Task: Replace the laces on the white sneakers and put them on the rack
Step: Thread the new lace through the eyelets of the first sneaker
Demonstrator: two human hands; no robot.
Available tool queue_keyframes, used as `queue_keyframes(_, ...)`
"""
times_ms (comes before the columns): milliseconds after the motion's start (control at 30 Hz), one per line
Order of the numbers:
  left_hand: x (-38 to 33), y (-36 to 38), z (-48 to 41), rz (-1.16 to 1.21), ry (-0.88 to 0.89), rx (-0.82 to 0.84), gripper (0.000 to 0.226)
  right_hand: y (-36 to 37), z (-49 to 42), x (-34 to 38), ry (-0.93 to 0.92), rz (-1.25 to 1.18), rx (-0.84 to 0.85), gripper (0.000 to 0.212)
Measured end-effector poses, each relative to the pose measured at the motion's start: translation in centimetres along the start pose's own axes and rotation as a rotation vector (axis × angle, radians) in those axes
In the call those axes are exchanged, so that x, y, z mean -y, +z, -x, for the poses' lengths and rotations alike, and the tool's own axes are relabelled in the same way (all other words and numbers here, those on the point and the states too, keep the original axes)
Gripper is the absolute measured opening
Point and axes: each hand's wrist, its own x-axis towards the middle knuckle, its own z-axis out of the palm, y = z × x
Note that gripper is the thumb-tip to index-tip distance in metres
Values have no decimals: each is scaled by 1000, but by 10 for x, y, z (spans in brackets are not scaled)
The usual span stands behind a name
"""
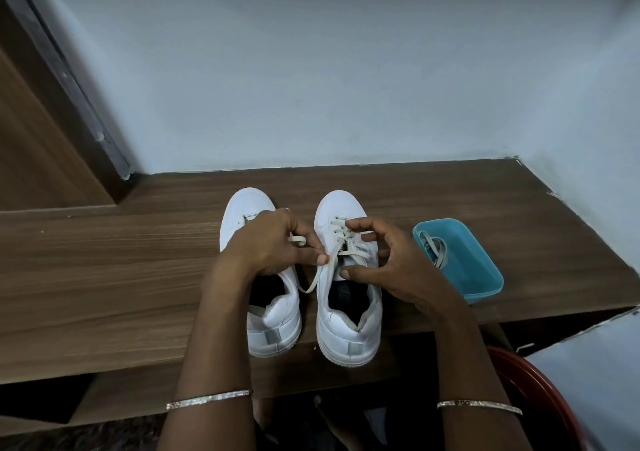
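Looks like mid-lacing on the sneaker (pixel 346 333) just right of frame centre on the bench (pixel 104 260): left hand (pixel 266 243) fingers pinch the loose lace (pixel 322 277), right hand (pixel 384 263) fingers curl onto its laced upper, so next that end probably wants feeding through an eyelet.

pale blue wall (pixel 346 70), wooden counter (pixel 104 260)

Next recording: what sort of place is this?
Most likely a room in a home, at a corner. A long brown wood-grain laminate ledge runs along pale blue-white painted walls, a brown wooden door with its frame stands at the left, and white lace-up sneakers sit on the ledge.
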Motion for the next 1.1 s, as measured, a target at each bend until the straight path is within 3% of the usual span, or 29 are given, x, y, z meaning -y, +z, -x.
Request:
queue_keyframes(133,4,0,-1,179,72,-55,13,0,-2,-2,-4,3,6,71)
queue_keyframes(367,-5,-5,0,958,34,-214,33,-1,-4,-4,25,30,24,70)
queue_keyframes(533,-6,-1,-1,1148,24,-158,39,-1,-5,-4,10,-24,3,53)
queue_keyframes(933,-13,15,-4,838,-134,-21,46,-1,-3,-6,-52,-51,20,34)
queue_keyframes(1100,-3,11,0,550,-241,48,13,1,-3,-7,-24,-82,-4,31)
